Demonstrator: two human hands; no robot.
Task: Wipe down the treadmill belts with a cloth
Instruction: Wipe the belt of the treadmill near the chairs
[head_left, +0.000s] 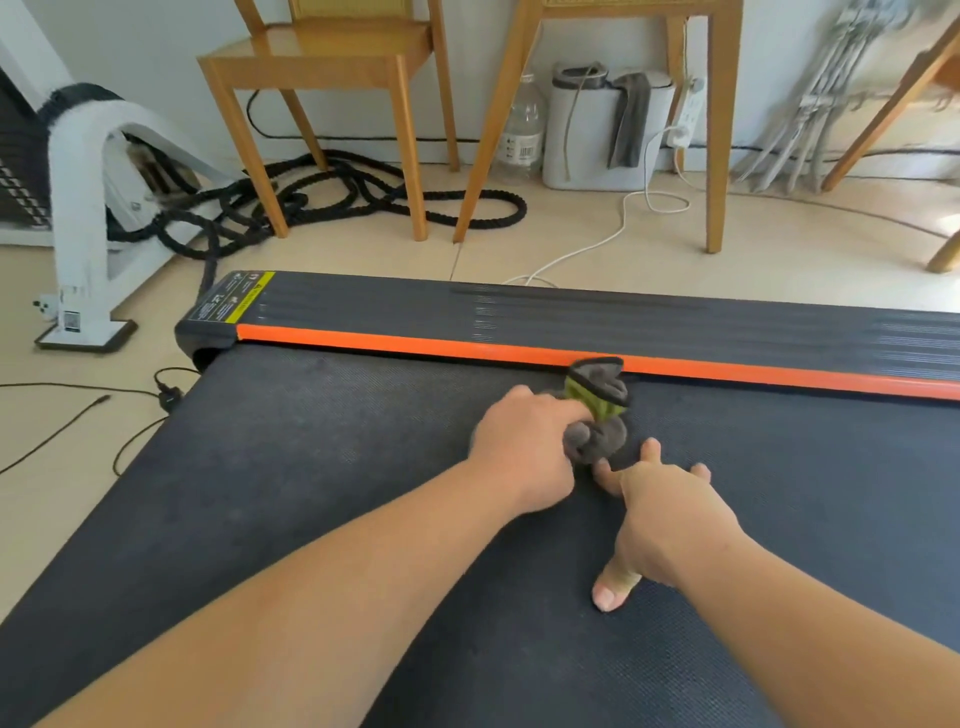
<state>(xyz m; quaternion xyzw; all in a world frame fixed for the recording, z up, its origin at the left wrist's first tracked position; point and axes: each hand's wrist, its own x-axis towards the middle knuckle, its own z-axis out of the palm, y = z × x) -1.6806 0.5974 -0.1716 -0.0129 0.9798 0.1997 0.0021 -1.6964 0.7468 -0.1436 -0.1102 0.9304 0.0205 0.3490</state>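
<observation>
Wiping a treadmill belt (311, 493): grips a bunched grey-and-green cloth (597, 415) in the left hand (524, 447), held down on the belt just past the knuckles and touching the orange strip (415, 345). Braces with the right hand (670, 514), released and flat on the belt, fingers spread, just beside the left and nearer the body. Looks to be mid-wipe along the far edge. Calls for spreading the cloth wider, keeping firm, even pressure, and working back from the strip in overlapping passes, since the textured surface likely traps dust. Beyond the hands: a dark side rail (571, 312), pale tiled floor (337, 260), a wooden chair (322, 62), coiled black rope (363, 197) off to the left, a water bottle (524, 130) and a white cable (587, 249) ahead.
</observation>
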